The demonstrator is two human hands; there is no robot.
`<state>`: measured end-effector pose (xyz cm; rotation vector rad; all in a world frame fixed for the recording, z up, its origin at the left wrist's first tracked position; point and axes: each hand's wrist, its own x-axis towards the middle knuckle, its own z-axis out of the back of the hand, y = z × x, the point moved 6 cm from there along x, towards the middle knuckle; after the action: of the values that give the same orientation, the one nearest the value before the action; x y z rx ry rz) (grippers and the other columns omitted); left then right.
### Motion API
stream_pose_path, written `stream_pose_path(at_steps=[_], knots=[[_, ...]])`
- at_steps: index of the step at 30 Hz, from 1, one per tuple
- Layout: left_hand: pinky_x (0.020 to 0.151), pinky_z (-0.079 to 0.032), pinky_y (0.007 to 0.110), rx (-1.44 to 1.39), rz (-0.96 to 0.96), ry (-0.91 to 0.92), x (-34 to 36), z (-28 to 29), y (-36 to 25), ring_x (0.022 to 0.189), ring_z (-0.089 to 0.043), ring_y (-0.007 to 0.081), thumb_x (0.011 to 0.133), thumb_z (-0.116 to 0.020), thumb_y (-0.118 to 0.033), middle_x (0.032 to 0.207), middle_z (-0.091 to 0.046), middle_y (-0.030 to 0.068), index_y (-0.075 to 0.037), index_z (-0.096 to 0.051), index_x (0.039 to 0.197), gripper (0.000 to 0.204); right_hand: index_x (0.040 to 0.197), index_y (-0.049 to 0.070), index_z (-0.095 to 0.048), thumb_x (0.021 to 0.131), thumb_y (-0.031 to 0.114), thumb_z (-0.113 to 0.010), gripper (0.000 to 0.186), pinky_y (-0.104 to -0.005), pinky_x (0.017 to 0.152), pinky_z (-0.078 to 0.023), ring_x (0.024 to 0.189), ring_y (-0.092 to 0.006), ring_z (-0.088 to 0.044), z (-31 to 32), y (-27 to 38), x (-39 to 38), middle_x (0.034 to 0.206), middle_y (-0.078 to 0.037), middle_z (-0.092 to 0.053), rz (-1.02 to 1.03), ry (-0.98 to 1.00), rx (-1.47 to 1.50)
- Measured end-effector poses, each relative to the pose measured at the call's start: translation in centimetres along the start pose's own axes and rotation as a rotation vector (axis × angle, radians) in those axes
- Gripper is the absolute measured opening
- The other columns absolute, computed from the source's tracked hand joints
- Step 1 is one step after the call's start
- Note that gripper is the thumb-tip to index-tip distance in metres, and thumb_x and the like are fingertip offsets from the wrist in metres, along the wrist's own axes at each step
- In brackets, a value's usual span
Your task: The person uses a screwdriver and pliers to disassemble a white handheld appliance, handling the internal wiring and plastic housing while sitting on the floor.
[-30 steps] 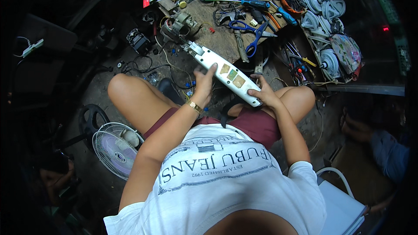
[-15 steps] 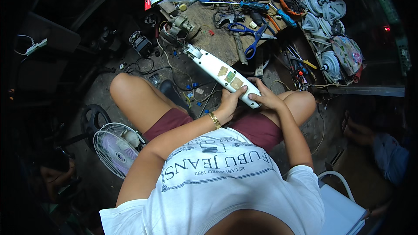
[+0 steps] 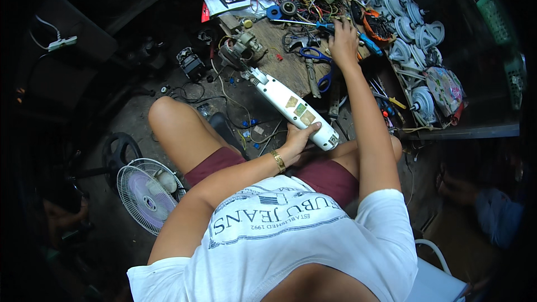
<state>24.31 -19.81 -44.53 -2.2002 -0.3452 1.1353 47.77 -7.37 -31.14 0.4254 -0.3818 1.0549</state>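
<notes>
— Since a moment ago the right hand [image 3: 342,41] has left the long white casing [image 3: 292,108] and stretched out to the cluttered wooden bench [image 3: 291,67].

— What are its fingers doing there?

— They rest on the tools beside a blue-handled screwdriver [image 3: 313,23]; I cannot tell whether they grip anything.

— And the left hand [image 3: 299,137]?

— It holds the casing near its lower end, fingers wrapped over the edge. The casing lies slanted, its near end above the person's lap, its far end by a small motor [image 3: 241,51].

— Anything else close?

— Blue scissors [image 3: 320,64] lie just beside the right wrist; a fan [image 3: 146,194] stands on the floor by the left knee.
</notes>
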Motion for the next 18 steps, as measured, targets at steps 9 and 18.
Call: stream_pose_path(at_steps=[9,18], knots=[[0.077,-0.054,0.038,0.081,0.078,0.122,-0.1,-0.3,-0.4,0.109,-0.055,0.0212,0.082,-0.073,-0.026,0.12,-0.053,0.0086,-0.012,-0.037,0.127,0.059,0.113,0.008,-0.061,0.072,0.019,-0.076,0.045,-0.0467,0.094,-0.043,0.112,-0.0357,-0.052,-2.4,-5.7,2.1,0.117,-0.015,-0.054,0.079,0.204,0.122],[0.074,-0.054,0.036,0.064,0.079,0.081,-0.2,-0.5,-1.3,0.108,-0.055,0.0188,0.083,-0.071,-0.031,0.116,-0.055,0.0066,-0.011,-0.041,0.123,0.054,0.1,0.011,-0.049,0.094,0.028,-0.056,0.019,-0.0281,0.052,-0.054,0.067,-0.0191,-0.06,22.0,-0.5,-3.1,0.088,-0.011,-0.056,-0.048,-0.689,1.54]])
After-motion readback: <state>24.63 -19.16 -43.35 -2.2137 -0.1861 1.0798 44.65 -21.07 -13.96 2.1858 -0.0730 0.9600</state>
